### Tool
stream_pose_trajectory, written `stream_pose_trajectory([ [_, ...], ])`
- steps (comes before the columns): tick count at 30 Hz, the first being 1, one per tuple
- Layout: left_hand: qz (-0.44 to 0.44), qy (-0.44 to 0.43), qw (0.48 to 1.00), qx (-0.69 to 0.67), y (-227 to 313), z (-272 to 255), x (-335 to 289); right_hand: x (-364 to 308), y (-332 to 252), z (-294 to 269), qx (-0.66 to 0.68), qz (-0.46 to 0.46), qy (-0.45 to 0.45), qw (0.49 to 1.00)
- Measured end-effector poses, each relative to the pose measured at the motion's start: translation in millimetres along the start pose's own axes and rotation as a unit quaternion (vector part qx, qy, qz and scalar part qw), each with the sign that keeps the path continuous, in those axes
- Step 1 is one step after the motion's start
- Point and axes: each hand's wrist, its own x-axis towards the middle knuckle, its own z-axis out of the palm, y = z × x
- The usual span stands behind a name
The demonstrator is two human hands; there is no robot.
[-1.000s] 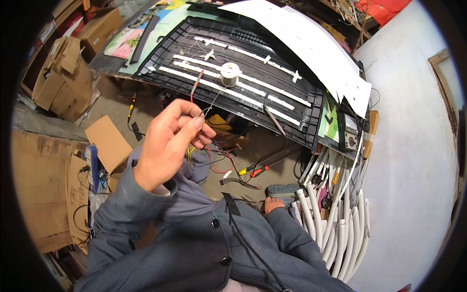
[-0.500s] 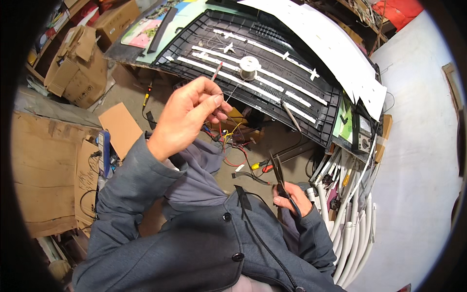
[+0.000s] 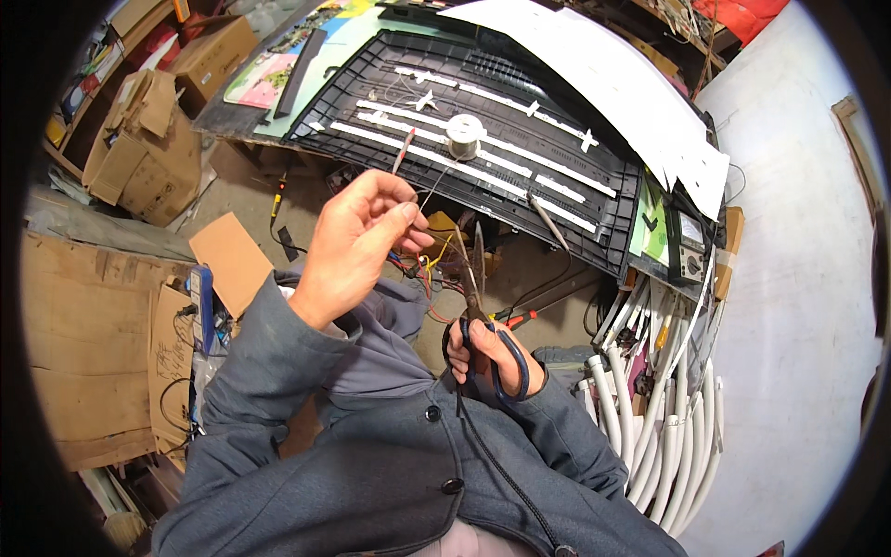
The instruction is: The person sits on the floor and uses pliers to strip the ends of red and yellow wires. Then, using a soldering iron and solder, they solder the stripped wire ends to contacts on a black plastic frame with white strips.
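My left hand is raised in front of the bench, thumb and fingertips pinched on a thin wire. That wire runs up toward a spool of silvery wire, which stands on a black ribbed panel with white light strips. In my right hand is a pair of scissors, fingers in the dark handle loops. Their blades point up and are slightly apart, just right of my left fingertips and not touching the wire. A red-tipped pen-like tool lies behind my left hand.
A soldering-iron-like tool with a cable rests over the panel's front edge. White sheets lean behind. An analog meter stands at the right, above white tubes. Cardboard boxes fill the left; loose cables lie below the bench.
My right hand has brought the scissors up and left, from low at the right to beside my left hand. The left hand keeps its pinch on the wire and has dipped slightly.
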Motion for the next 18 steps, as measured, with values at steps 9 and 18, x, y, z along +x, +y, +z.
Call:
stream_pose_trajectory([
  [9,-0.015,0.068,0.997,-0.042,-13,1,-19,-5,-8,1,-0.030,-0.040,0.072,0.996],
  [18,0.306,0.112,0.698,0.638,-16,23,-29,-5,-17,8,-0.214,-0.040,0.131,0.967],
])
